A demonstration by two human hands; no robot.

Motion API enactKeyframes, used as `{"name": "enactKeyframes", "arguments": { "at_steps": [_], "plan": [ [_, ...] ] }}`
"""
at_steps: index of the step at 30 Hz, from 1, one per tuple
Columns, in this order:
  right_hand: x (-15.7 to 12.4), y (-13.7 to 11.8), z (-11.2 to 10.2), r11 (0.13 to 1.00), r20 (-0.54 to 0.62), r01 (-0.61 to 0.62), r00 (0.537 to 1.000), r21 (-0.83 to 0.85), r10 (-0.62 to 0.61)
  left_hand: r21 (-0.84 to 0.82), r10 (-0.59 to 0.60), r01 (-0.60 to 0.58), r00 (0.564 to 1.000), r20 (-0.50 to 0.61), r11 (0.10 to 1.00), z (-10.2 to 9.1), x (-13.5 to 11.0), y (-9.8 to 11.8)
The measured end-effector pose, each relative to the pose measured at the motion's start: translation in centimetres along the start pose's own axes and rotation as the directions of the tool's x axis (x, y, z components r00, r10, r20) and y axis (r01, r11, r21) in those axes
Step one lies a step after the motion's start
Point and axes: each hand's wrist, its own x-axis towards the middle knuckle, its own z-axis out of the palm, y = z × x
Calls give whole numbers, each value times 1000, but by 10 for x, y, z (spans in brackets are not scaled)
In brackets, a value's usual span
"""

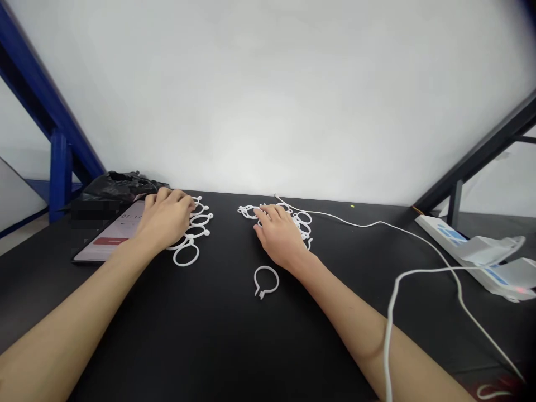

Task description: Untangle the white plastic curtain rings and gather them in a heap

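My left hand (165, 219) is over a group of white plastic rings (200, 219) at the left, beside the tablet. Its fingers are curled downward, and their tips are hidden, along with whatever they hold. Small round clasps show on several of these rings, and one ring (186, 255) lies nearest me. My right hand (277, 231) rests over a second pile of white rings (305, 219), its fingers stretched out and a little apart; it covers part of the pile. In front of it, a single ring (267, 279) lies on the table with its clasp undone.
A tablet (115, 239) showing a timer lies left, with a black plastic bag (119, 183) behind it. A white cable (379, 223) runs across the right of the black table (201, 335), crossing my right forearm. A power strip (444, 234) with plugs lies far right.
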Motion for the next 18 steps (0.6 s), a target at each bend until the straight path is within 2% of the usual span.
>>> {"name": "enactKeyframes", "arguments": {
  "at_steps": [3, 9, 11, 13, 16, 18],
  "plan": [
    [2, -2, 6, 998, 33, 65, 997, 13, -65, -7, 19, -19, 999, -27, 1000, -7, -3, 1],
    [0, -2, 9, 997, 64, 79, 995, 20, -80, -66, 9, -11, 999, -37, 998, -11, -2, 4],
    [0, -1, 9, 994, 54, 102, 993, 25, -104, -120, 19, -26, 998, -63, 992, -13, -1, 10],
    [0, -2, 8, 992, 31, 110, 993, 58, -112, -194, 71, -89, 992, -100, 977, -15, -2, 20],
    [1, -6, 4, 973, -37, 60, 998, 223, -53, -318, 167, -202, 977, -135, 926, -19, -8, 41],
    [1, -11, -1, 909, -83, 7, 996, 416, 31, -408, 178, -208, 978, -111, 889, -19, -15, 54]
  ]
}}
